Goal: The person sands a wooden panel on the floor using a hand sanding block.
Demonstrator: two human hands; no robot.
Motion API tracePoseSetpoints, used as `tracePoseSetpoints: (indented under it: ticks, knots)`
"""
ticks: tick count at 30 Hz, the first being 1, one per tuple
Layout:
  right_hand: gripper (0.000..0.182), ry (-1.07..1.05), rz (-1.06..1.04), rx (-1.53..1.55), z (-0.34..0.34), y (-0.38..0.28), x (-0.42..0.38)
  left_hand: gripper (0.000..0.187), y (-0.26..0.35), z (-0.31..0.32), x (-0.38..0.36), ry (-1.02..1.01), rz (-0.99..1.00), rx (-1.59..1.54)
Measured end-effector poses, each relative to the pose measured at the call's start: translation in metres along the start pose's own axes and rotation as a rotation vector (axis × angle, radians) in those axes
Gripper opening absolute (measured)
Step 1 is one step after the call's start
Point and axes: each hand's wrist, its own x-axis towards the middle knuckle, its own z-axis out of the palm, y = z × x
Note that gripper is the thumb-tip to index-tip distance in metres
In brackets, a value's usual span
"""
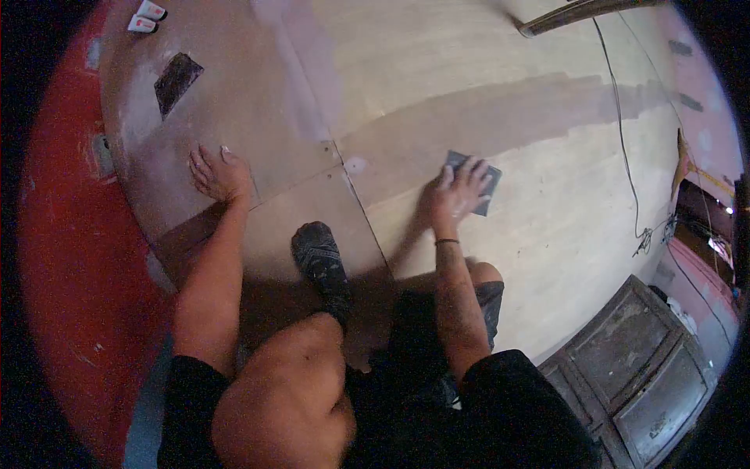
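My right hand (461, 194) presses on a dark, flat square sheet (493, 181), its fingers spread over the sheet against the pale wooden surface (547, 211). Part of the sheet is hidden under the palm. To the left, my left hand (220, 176) lies on the brownish part of the surface with its fingers apart and holds nothing. Seams between the boards run between the two hands. A brownish band stretches from the middle toward the upper right.
A dark patch (178, 80) and two small white tubes (147, 17) are at the upper left. My socked foot (319, 254) stands between my arms. A black cable (621, 125) crosses the right side. A worn dark wooden door panel (625, 352) is at the lower right, a red wall (74, 273) at the left.
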Motion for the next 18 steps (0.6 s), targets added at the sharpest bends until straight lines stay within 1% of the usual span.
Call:
tracePoseSetpoints:
  ticks: [2, 3, 4, 6, 7, 8, 9, 10, 11, 12, 13, 14, 16, 17, 18]
  knots:
    - [0.064, 0.007, -0.064, -0.198, 0.005, -0.026, -0.013, 0.057, 0.008, -0.005, 0.000, -0.031, -0.005, 0.007]
    - [0.062, -0.141, -0.334, 0.135, 0.003, -0.039, -0.024, 0.057, 0.009, -0.007, 0.001, -0.040, -0.006, 0.004]
    - [0.062, -0.150, -0.336, 0.126, -0.002, -0.030, -0.017, 0.058, 0.011, -0.009, 0.000, -0.061, -0.041, -0.016]
    - [0.059, -0.147, -0.247, 0.025, -0.011, 0.003, 0.008, 0.059, 0.009, -0.014, -0.004, -0.097, -0.083, -0.027]
    - [0.059, 0.114, 0.049, 0.032, -0.008, 0.014, 0.020, 0.059, 0.009, -0.014, -0.001, -0.134, -0.086, 0.015]
    - [0.055, 0.325, 0.337, 0.027, 0.000, 0.018, 0.029, 0.060, 0.009, -0.015, 0.004, -0.169, -0.086, 0.061]
    - [0.053, 0.248, 0.328, 0.032, -0.001, 0.008, 0.030, 0.060, 0.009, -0.014, 0.005, -0.163, -0.092, 0.067]
    - [0.051, 0.173, 0.326, 0.037, -0.004, -0.005, 0.022, 0.060, 0.010, -0.014, 0.005, -0.115, -0.083, 0.040]
    - [0.051, 0.114, 0.038, 0.109, -0.005, -0.022, 0.011, 0.059, 0.012, -0.014, 0.004, -0.070, -0.077, 0.011]
    - [0.050, 0.051, -0.252, 0.178, -0.004, -0.040, -0.004, 0.059, 0.013, -0.016, 0.004, -0.070, -0.081, 0.013]
    - [0.051, -0.155, -0.408, 0.227, -0.007, -0.055, -0.019, 0.060, 0.014, -0.020, 0.005, -0.092, -0.090, 0.000]
    - [0.051, -0.158, -0.402, 0.229, -0.008, -0.048, -0.016, 0.060, 0.015, -0.022, 0.005, -0.118, -0.093, -0.013]
    - [0.046, -0.168, -0.445, 0.282, -0.002, -0.008, 0.006, 0.061, 0.016, -0.019, 0.002, -0.122, -0.099, -0.015]
    - [0.041, 0.086, -0.363, 0.329, -0.006, 0.004, 0.019, 0.061, 0.014, -0.015, 0.001, -0.120, -0.104, -0.021]
    - [0.041, 0.156, -0.177, 0.301, -0.004, 0.003, 0.026, 0.061, 0.012, -0.014, -0.001, -0.119, -0.105, -0.015]
